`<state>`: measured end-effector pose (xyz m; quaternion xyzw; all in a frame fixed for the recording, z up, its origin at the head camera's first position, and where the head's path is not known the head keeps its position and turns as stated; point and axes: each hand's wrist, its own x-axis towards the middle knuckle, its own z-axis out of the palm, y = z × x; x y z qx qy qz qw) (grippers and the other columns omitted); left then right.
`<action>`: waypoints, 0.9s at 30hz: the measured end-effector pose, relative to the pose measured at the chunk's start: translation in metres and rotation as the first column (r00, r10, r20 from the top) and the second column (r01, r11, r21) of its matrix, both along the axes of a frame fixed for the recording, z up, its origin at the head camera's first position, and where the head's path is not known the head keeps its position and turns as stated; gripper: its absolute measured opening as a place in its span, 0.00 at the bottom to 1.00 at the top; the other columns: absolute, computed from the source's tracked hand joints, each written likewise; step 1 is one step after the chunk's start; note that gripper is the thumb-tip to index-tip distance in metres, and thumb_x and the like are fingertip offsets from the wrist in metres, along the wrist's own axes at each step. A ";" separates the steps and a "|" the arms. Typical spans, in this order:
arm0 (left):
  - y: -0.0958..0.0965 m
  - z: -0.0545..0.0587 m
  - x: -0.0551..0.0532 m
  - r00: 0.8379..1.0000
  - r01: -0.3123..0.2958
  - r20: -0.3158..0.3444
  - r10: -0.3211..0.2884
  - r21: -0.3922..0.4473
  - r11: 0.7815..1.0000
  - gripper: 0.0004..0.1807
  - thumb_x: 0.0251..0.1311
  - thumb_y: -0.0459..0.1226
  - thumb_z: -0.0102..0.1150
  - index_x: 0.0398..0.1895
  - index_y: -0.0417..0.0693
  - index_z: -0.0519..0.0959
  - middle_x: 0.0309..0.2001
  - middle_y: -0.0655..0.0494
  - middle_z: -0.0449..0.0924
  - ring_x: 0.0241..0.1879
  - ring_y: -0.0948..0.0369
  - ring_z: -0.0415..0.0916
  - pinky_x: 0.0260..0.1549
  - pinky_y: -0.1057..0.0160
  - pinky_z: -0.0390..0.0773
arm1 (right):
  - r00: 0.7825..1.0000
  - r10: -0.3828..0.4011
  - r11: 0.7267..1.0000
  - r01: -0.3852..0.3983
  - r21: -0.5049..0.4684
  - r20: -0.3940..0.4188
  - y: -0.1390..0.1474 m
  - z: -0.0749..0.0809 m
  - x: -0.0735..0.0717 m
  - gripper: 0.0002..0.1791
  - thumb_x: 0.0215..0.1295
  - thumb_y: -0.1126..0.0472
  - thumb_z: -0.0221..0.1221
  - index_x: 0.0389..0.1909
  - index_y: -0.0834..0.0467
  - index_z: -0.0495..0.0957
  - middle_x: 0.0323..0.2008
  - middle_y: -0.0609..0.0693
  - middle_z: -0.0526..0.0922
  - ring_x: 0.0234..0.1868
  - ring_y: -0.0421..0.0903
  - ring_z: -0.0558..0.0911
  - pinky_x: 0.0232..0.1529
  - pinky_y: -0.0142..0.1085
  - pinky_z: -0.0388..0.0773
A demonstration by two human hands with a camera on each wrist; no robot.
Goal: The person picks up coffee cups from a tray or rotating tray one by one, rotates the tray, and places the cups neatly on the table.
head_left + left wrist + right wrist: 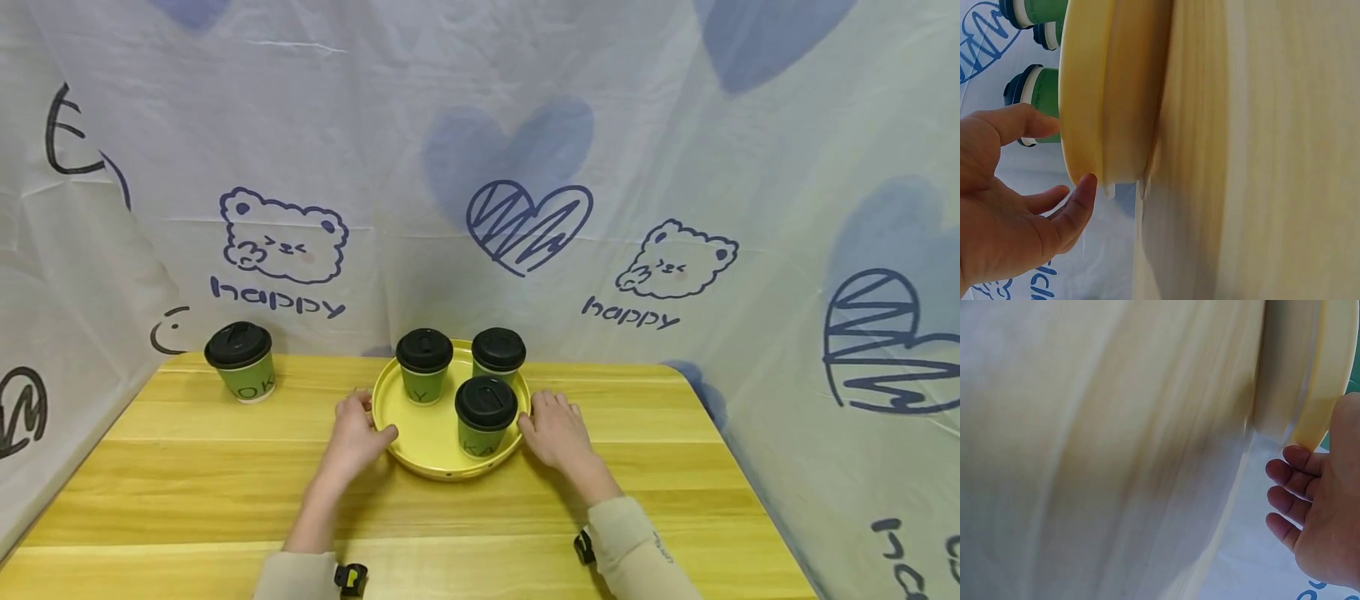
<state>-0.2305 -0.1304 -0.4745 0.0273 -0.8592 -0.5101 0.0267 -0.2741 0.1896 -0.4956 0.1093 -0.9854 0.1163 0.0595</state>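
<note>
A round yellow tray carries three green paper cups with black lids: a cup at the left, a cup at the back and a cup in front. My left hand holds the tray's left side, its thumb at the rim and its fingers along the outer wall. On the opposite side my right hand holds the rim between thumb and fingers. In the right wrist view, the index fingertip meets the outer wall while the other fingers are bent beside it.
Another lidded green cup stands on the wooden table at the back left. A white printed cloth hangs behind the table and along its sides. Each wrist wears a black strap.
</note>
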 end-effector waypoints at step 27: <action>-0.004 -0.005 -0.006 1.000 0.014 0.024 -0.013 -0.065 0.998 0.38 0.58 0.26 0.61 0.71 0.20 0.60 0.64 0.26 0.63 0.55 0.43 0.72 0.52 0.51 0.79 | 0.991 -0.126 0.779 0.133 -0.612 0.054 -0.007 0.001 -0.011 0.24 0.71 0.63 0.60 0.63 0.70 0.74 0.50 0.63 0.78 0.44 0.55 0.80 0.48 0.49 0.80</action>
